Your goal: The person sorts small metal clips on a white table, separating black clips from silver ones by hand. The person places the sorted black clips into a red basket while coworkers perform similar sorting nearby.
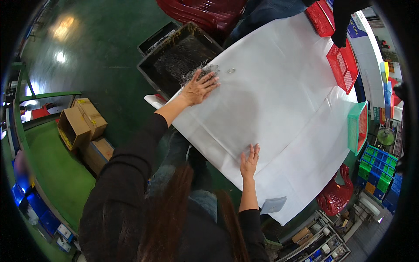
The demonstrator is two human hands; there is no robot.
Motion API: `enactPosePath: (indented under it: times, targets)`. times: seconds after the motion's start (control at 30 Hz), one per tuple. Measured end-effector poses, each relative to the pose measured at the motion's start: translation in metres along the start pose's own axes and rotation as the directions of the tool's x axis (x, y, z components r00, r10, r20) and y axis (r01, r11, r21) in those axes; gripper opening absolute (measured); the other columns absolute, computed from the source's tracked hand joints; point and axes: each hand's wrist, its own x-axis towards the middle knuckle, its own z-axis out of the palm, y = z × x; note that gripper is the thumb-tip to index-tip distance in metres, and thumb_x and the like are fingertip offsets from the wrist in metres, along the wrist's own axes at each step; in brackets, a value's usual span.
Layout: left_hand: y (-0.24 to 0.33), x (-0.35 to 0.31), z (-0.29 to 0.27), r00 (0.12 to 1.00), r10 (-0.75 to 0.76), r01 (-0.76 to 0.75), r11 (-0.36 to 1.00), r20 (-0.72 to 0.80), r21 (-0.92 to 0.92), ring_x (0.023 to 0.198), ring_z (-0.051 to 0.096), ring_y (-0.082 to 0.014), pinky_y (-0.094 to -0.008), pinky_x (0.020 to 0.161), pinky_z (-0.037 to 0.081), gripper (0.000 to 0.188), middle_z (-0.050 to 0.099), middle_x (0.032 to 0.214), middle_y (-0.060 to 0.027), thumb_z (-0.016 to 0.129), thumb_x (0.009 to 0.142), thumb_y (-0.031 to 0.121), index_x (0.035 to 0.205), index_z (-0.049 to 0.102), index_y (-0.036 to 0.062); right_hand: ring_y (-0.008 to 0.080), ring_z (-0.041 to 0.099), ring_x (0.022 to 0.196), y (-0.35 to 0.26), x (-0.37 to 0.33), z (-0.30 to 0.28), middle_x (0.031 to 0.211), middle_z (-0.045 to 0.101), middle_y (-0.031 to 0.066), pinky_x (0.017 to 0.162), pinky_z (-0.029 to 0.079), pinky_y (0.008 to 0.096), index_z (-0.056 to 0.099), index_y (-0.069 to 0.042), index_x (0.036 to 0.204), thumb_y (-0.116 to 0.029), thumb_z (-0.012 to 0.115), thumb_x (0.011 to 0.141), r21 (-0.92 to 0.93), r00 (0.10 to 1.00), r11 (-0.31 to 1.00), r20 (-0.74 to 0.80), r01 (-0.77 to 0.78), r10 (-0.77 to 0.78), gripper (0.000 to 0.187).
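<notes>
My left hand lies at the left edge of the white-covered table, fingers spread and palm down. Its fingertips are beside a small heap of thin, shiny, curled wire-like pieces, too fine to name; whether some lie under the palm is hidden. One small loose ring-like piece sits apart, right of the heap. Against that edge stands a black bin, lower than the tabletop, with more such tangled pieces inside. Near the front edge my right hand rests with fingers stretched out, holding nothing.
Red baskets and a green basket line the right side, where another person's dark sleeve reaches in. A grey flat sheet lies at the front corner. Dark red chairs and cardboard boxes stand around the table.
</notes>
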Motion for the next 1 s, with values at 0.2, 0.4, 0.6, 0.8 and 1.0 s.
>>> enactPosePath:
  times: [0.2, 0.4, 0.6, 0.8, 1.0]
  targets:
    - [-0.099, 0.002, -0.015, 0.995, -0.097, 0.095, 0.994, 0.031, 0.062, 0.141, 0.013, -0.0182, -0.0579, 0.110, -0.002, 0.049, 0.028, 0.149, 0.0010, 0.040, 0.093, 0.030, 0.140, 0.036, 0.0191, 0.0330, 0.017, 0.139, -0.015, 0.007, -0.002, 0.150, 0.017, 0.0134, 0.110, 0.021, 0.0457, 0.035, -0.013, 0.138, -0.024, 0.058, 0.087, 0.048, 0.996, 0.995, 0.025, -0.083, 0.082, 0.057]
    - [-0.079, 0.053, -0.005, 0.996, -0.076, 0.080, 0.992, 0.050, -0.099, 0.141, 0.014, -0.0188, -0.0610, 0.108, 0.001, 0.052, 0.025, 0.150, -0.0008, 0.038, 0.094, 0.028, 0.143, 0.030, 0.0136, 0.0357, 0.017, 0.138, -0.027, 0.011, -0.001, 0.148, 0.018, 0.0188, 0.109, 0.025, 0.0436, 0.033, -0.013, 0.140, -0.019, 0.061, 0.085, 0.076, 0.996, 0.993, 0.011, -0.093, 0.093, 0.062]
    - [-0.009, 0.078, 0.010, 0.987, 0.118, -0.080, 0.952, 0.110, -0.296, 0.142, 0.009, -0.0181, -0.0580, 0.110, -0.004, 0.058, 0.022, 0.151, -0.0028, 0.040, 0.093, 0.035, 0.145, 0.025, 0.0134, 0.0362, 0.016, 0.138, -0.028, 0.014, -0.002, 0.149, 0.013, 0.0184, 0.109, 0.025, 0.0436, 0.031, -0.014, 0.141, -0.019, 0.063, 0.084, 0.103, 0.990, 0.985, 0.047, -0.139, 0.135, 0.066]
    - [-0.072, 0.014, -0.007, 0.926, -0.374, 0.346, 0.893, -0.049, -0.289, 0.141, 0.013, -0.0240, -0.0608, 0.108, 0.000, 0.054, 0.028, 0.148, -0.0056, 0.045, 0.091, 0.025, 0.141, 0.032, 0.0105, 0.0364, 0.015, 0.138, -0.028, 0.015, 0.001, 0.149, 0.013, 0.0185, 0.109, 0.026, 0.0442, 0.031, -0.013, 0.141, -0.020, 0.064, 0.083, 0.086, 0.989, 0.986, 0.040, -0.144, 0.141, 0.067]
    - [-0.014, -0.057, -0.021, 0.852, 0.523, -0.488, 0.815, 0.032, -0.313, 0.141, 0.014, -0.0188, -0.0596, 0.110, 0.004, 0.049, 0.032, 0.146, 0.0025, 0.047, 0.091, 0.033, 0.138, 0.039, 0.0243, 0.0353, 0.029, 0.132, -0.033, 0.019, -0.008, 0.149, 0.015, 0.0148, 0.102, 0.036, 0.0432, 0.035, -0.015, 0.138, -0.026, 0.063, 0.084, 0.055, 0.989, 0.988, 0.040, -0.141, 0.139, 0.062]
